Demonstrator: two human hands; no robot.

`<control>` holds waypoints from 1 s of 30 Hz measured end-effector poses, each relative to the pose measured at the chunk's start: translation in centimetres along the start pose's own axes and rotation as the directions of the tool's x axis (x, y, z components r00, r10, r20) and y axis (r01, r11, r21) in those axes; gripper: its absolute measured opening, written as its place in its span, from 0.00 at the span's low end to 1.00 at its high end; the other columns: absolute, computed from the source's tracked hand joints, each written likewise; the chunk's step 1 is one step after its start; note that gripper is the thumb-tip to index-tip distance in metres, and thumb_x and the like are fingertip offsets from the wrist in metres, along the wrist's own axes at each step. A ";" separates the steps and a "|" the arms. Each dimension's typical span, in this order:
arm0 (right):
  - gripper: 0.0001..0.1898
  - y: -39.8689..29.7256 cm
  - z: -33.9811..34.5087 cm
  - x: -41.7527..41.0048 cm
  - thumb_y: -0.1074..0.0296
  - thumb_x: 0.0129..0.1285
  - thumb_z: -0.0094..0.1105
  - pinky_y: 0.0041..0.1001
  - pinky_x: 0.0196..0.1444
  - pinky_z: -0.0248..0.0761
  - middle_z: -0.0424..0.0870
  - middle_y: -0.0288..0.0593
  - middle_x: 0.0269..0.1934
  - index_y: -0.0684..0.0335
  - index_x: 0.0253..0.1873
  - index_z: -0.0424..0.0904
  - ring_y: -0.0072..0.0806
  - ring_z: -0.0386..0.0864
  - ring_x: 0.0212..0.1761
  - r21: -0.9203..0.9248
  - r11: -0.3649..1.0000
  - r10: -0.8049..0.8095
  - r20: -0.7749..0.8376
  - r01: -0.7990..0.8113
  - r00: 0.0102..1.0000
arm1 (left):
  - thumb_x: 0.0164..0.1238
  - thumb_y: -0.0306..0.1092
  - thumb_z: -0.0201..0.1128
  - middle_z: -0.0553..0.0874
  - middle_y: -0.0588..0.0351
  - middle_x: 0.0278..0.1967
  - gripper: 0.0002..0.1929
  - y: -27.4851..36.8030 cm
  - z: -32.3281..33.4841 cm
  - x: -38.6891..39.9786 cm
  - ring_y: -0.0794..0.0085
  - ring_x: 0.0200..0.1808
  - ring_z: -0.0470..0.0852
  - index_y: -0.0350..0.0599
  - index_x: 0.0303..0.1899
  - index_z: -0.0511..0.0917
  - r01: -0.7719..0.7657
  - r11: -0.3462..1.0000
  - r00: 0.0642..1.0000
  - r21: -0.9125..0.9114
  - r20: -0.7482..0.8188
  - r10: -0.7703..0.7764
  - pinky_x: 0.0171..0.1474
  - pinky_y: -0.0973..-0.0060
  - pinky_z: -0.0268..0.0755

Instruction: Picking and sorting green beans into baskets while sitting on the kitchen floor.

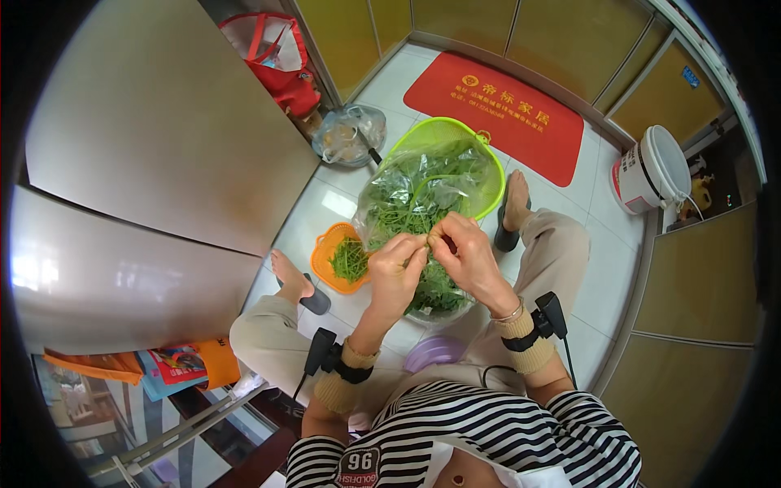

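My left hand [395, 268] and my right hand [468, 253] meet fingertip to fingertip, pinching a thin green stem that the fingers mostly hide. Beneath them a large clear plastic bag [372, 210] full of leafy green stems [427, 186] lies partly over a lime-green mesh basket [491, 186]. More feathery leaves [436, 287] show below my hands. Left of my left hand stands a small orange plastic basket [323, 259] with short green stem pieces [351, 259] inside.
A knotted plastic bag [348, 137] with a dark handle [368, 146] beside it lies by the refrigerator [171, 122]. Near it stands a red tote bag [280, 79]. A red mat [518, 122] bearing writing and a white bucket [650, 171] are farther off. My slippered feet flank the baskets.
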State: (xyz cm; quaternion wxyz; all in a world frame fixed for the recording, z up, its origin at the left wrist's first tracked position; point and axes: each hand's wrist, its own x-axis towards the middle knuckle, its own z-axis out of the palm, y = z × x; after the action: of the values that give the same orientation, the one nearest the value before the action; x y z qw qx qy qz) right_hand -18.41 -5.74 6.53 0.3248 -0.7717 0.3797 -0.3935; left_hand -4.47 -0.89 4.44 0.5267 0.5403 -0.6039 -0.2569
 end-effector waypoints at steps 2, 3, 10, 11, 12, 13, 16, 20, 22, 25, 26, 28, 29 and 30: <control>0.03 -0.1 0.1 -0.1 0.73 0.56 0.55 0.32 0.36 0.60 0.73 0.45 0.26 0.64 0.31 0.71 0.40 0.70 0.28 0.002 1.000 0.020 0.005 -0.020 1.000 | 0.57 0.17 0.59 0.81 0.52 0.30 0.08 -0.4 0.1 -0.3 0.75 0.27 0.80 0.32 0.39 0.80 0.035 0.998 0.999 -0.047 0.001 -0.035 0.30 0.80 0.70; 0.03 0.2 0.2 -0.2 0.73 0.56 0.55 0.32 0.36 0.60 0.73 0.45 0.26 0.64 0.31 0.71 0.40 0.70 0.28 0.002 1.000 0.023 0.003 -0.023 1.000 | 0.60 0.18 0.59 0.82 0.53 0.30 0.07 -0.6 0.1 -0.4 0.76 0.29 0.80 0.31 0.40 0.80 0.109 0.978 0.994 -0.179 0.004 -0.110 0.33 0.81 0.72; 0.04 2.1 -0.1 -1.1 0.73 0.58 0.53 0.28 0.31 0.64 0.71 0.44 0.26 0.67 0.33 0.71 0.32 0.70 0.27 0.145 0.965 0.231 -0.060 -0.220 0.971 | 0.67 0.23 0.56 0.83 0.50 0.33 0.09 -1.0 -2.2 0.4 0.73 0.35 0.83 0.29 0.45 0.77 0.301 0.810 0.939 -0.504 0.006 -0.345 0.42 0.78 0.76; 0.05 2.4 -0.3 -1.3 0.72 0.59 0.53 0.27 0.30 0.64 0.71 0.44 0.26 0.68 0.33 0.70 0.30 0.69 0.27 0.169 0.955 0.260 -0.077 -0.245 0.962 | 0.68 0.23 0.56 0.83 0.51 0.32 0.08 -1.1 -2.6 0.5 0.72 0.35 0.83 0.29 0.44 0.78 0.314 0.783 0.925 -0.537 -0.012 -0.380 0.43 0.77 0.77; 0.06 3.0 -0.5 -1.6 0.71 0.61 0.51 0.25 0.31 0.64 0.72 0.43 0.27 0.69 0.34 0.71 0.25 0.69 0.28 0.165 0.946 0.296 -0.074 -0.281 0.952 | 0.68 0.24 0.56 0.82 0.51 0.31 0.08 -1.5 -3.1 0.5 0.73 0.34 0.82 0.30 0.43 0.77 0.313 0.781 0.919 -0.540 -0.035 -0.393 0.44 0.75 0.77; 0.06 3.8 -0.8 -2.1 0.71 0.61 0.51 0.25 0.31 0.64 0.72 0.43 0.27 0.69 0.34 0.71 0.25 0.69 0.28 0.164 0.945 0.296 -0.075 -0.281 0.952 | 0.68 0.24 0.56 0.82 0.51 0.31 0.08 -1.8 -3.5 0.6 0.73 0.34 0.82 0.30 0.43 0.77 0.314 0.781 0.919 -0.540 -0.033 -0.392 0.44 0.75 0.77; 0.07 4.9 -1.5 -2.9 0.71 0.61 0.50 0.23 0.31 0.66 0.75 0.39 0.26 0.70 0.34 0.72 0.21 0.71 0.26 0.298 0.882 0.410 -0.111 -0.364 0.905 | 0.69 0.25 0.55 0.81 0.51 0.31 0.08 -2.6 -4.7 0.8 0.73 0.32 0.80 0.31 0.44 0.76 0.282 0.736 0.902 -0.616 -0.090 -0.422 0.44 0.74 0.77; 0.08 6.2 -2.8 -4.1 0.71 0.61 0.49 0.22 0.30 0.66 0.75 0.38 0.26 0.70 0.33 0.73 0.21 0.72 0.25 0.230 0.887 0.448 -0.208 -0.401 0.870 | 0.70 0.25 0.53 0.80 0.51 0.31 0.08 -3.6 -6.5 1.1 0.73 0.31 0.79 0.30 0.44 0.75 0.209 0.748 0.899 -0.630 -0.177 -0.400 0.43 0.74 0.77; 0.08 6.7 -3.5 -4.6 0.71 0.62 0.49 0.22 0.30 0.66 0.75 0.38 0.26 0.70 0.33 0.73 0.21 0.72 0.26 0.216 0.884 0.460 -0.233 -0.415 0.857 | 0.70 0.25 0.53 0.80 0.51 0.31 0.08 -4.1 -7.6 1.1 0.73 0.31 0.79 0.30 0.44 0.74 0.182 0.738 0.897 -0.650 -0.198 -0.395 0.43 0.74 0.77; 0.08 7.0 -3.5 -5.2 0.72 0.62 0.48 0.27 0.30 0.67 0.75 0.42 0.25 0.70 0.32 0.73 0.25 0.73 0.25 0.157 0.900 0.434 -0.272 -0.406 0.859 | 0.70 0.25 0.53 0.80 0.52 0.30 0.08 -4.1 -9.1 1.1 0.73 0.31 0.79 0.30 0.44 0.74 0.130 0.757 0.890 -0.641 -0.261 -0.374 0.43 0.74 0.77; 0.08 6.9 -3.2 -5.3 0.72 0.62 0.48 0.29 0.30 0.67 0.75 0.45 0.25 0.70 0.31 0.73 0.31 0.74 0.25 0.059 0.937 0.350 -0.192 -0.345 0.917 | 0.71 0.25 0.52 0.80 0.53 0.30 0.07 -3.8 -9.5 1.2 0.74 0.32 0.79 0.31 0.44 0.74 0.142 0.782 0.887 -0.607 -0.273 -0.373 0.44 0.74 0.77; 0.08 6.4 -2.0 -5.4 0.72 0.60 0.53 0.37 0.33 0.67 0.74 0.53 0.27 0.70 0.31 0.74 0.47 0.74 0.30 -0.084 0.965 0.247 -0.021 -0.248 0.969 | 0.71 0.25 0.51 0.79 0.53 0.30 0.07 -3.6 -9.5 1.1 0.75 0.33 0.79 0.32 0.45 0.74 0.153 0.807 0.884 -0.571 -0.287 -0.370 0.45 0.75 0.77; 0.08 6.2 -1.0 -5.6 0.72 0.60 0.53 0.37 0.33 0.67 0.74 0.53 0.27 0.70 0.31 0.74 0.47 0.74 0.30 -0.083 0.965 0.248 -0.022 -0.249 0.969 | 0.71 0.25 0.52 0.79 0.54 0.30 0.07 -3.8 -9.4 1.0 0.75 0.33 0.79 0.32 0.45 0.74 0.171 0.804 0.886 -0.570 -0.269 -0.379 0.45 0.75 0.77; 0.07 6.2 0.0 -5.8 0.72 0.59 0.55 0.37 0.33 0.67 0.74 0.51 0.27 0.70 0.31 0.74 0.47 0.75 0.30 -0.174 0.966 0.205 0.058 -0.192 0.977 | 0.71 0.25 0.52 0.79 0.54 0.30 0.07 -3.8 -9.3 0.9 0.75 0.33 0.79 0.33 0.45 0.74 0.188 0.801 0.887 -0.568 -0.252 -0.387 0.44 0.75 0.77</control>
State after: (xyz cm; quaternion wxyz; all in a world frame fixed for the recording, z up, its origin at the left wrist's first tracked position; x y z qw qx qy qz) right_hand -22.77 -3.94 -0.50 0.3104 -0.7687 0.4742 -0.2964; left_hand 5.63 -0.44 4.32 0.7089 0.4981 -0.3133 -0.3889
